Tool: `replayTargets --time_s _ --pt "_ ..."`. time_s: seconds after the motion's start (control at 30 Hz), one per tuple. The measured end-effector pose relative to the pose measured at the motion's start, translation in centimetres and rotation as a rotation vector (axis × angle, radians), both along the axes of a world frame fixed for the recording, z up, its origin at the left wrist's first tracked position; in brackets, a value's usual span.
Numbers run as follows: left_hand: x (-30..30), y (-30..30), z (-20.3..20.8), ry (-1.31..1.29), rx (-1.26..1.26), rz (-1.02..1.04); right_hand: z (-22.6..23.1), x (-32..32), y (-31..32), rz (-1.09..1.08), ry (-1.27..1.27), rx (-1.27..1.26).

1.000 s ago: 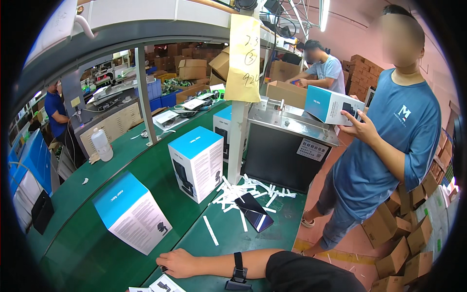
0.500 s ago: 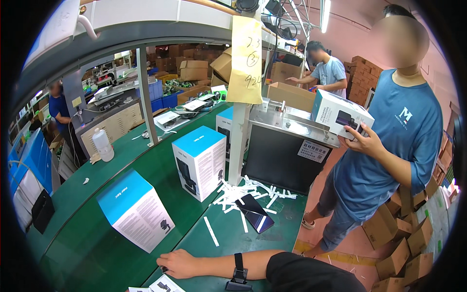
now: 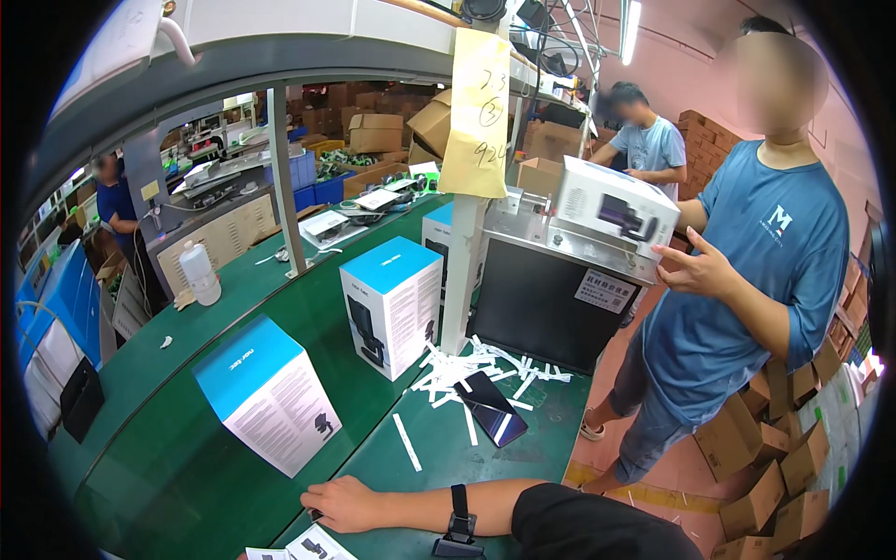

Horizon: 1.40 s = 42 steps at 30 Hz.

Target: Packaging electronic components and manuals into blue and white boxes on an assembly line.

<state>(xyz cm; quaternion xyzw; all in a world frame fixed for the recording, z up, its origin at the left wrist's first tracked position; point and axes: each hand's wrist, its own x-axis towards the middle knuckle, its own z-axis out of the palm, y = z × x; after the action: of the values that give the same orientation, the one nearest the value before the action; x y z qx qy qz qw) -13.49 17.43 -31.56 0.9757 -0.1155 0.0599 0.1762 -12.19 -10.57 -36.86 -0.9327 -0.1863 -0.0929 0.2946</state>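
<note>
From the lower right my right arm (image 3: pixel 425 510), in a black sleeve with a black strap near the wrist, reaches left across the green bench. At its end my right hand (image 3: pixel 343 504) rests with curled fingers; a small dark thing shows at the fingertips, too hidden to name. Just below that hand lies a printed leaflet (image 3: pixel 315 544) with black drawings, cut by the lower edge. Beyond it a blue-topped white product box (image 3: pixel 285 425) stands tilted in view on the green belt. A second such box (image 3: pixel 397 317) stands farther back. My left hand is out of view.
White paper strips (image 3: pixel 457 369) lie heaped by a post, with a dark phone (image 3: pixel 493 411) among them. A metal machine (image 3: pixel 551 294) stands behind. On the right a co-worker in blue handles another box (image 3: pixel 616 207). A plastic bottle (image 3: pixel 200 273) stands far left.
The co-worker's box has shifted left over the metal machine and turned, its blue side no longer showing. The view has moved slightly. My right hand stays put.
</note>
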Motion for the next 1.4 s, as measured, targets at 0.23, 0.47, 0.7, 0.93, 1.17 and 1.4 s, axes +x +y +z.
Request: replayTargets --time_s 0.23,0.47,0.7,0.93,1.17,1.4 --pt "0.0 -0.1 0.0 -0.035 -0.018 -0.013 0.1 0.0 0.1 0.0 -0.023 0.008" --pt "0.1 -0.1 0.5 0.031 0.005 0.01 0.0 0.1 0.1 -0.001 -0.026 0.016" --pt "-0.2 -0.4 1.1 0.036 -0.025 0.0 -0.4 0.2 0.3 -0.007 -0.019 0.008" --pt "-0.2 -0.4 1.3 0.046 -0.017 -0.004 0.0 0.1 0.3 -0.005 -0.026 -0.006" --pt "0.0 -0.1 1.0 0.019 -0.01 -0.015 0.1 0.2 0.4 -0.003 -0.025 -0.007" --pt "0.0 0.0 0.7 0.028 0.005 0.0 0.4 0.1 0.6 -0.017 0.014 0.029"
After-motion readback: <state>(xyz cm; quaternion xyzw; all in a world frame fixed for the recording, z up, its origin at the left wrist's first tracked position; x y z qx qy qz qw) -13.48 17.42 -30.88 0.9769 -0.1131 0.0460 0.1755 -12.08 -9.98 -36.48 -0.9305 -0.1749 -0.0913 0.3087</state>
